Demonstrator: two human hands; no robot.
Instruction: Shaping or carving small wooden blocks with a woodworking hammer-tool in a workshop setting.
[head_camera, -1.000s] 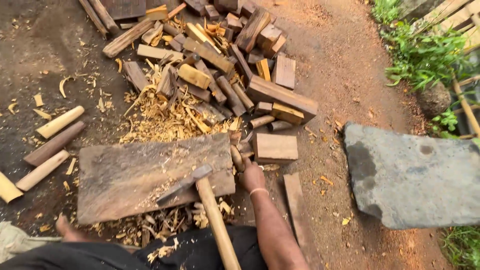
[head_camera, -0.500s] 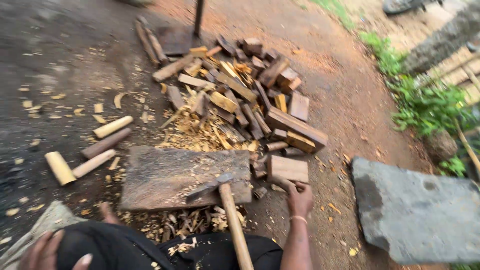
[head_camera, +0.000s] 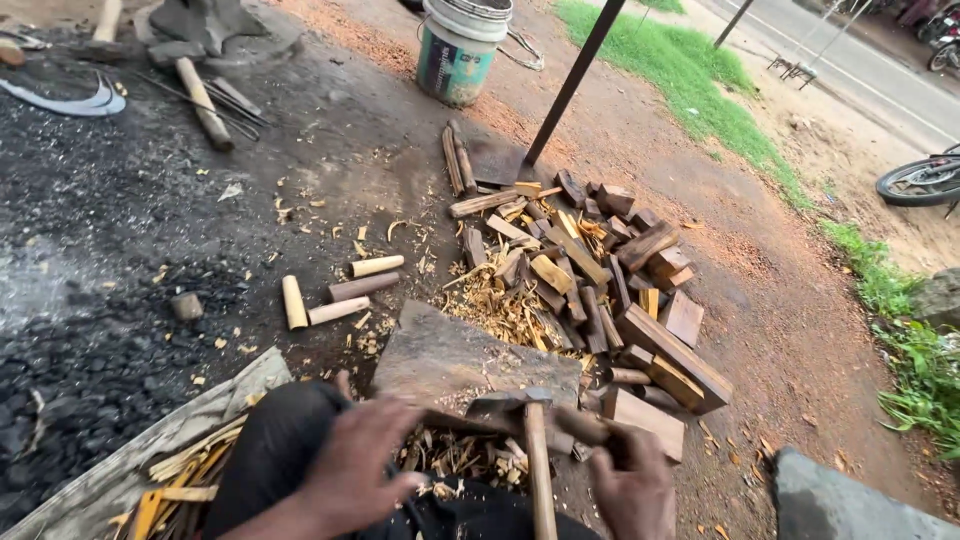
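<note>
Wood, a rounded brown stick (head_camera: 585, 428), lies across the near edge of the flat chopping block (head_camera: 450, 360), and the right hand (head_camera: 632, 488) is closed around its right end, fingers curled over it, thumb side up. That grip seems to pin the piece flat so it cannot roll off the worn slab. The left hand (head_camera: 362, 462) hangs just above the person's dark-clothed knee, fingers loosely bent and blurred; whether it holds anything I cannot tell. Between the two hands an axe (head_camera: 535, 450) rests head-down on the block, its pale handle leaning back toward the body, within easy reach. Shavings (head_camera: 462, 465) lie heaped below the block's near edge. Beyond the block, a pile of split wood pieces (head_camera: 590, 270) spreads to the right, sitting on reddish dirt. To the left, three short pale dowels (head_camera: 335, 295) lie together on dark ashy ground. Farther off, a bucket (head_camera: 462, 48) stands by a slanted dark pole (head_camera: 575, 80).
</note>
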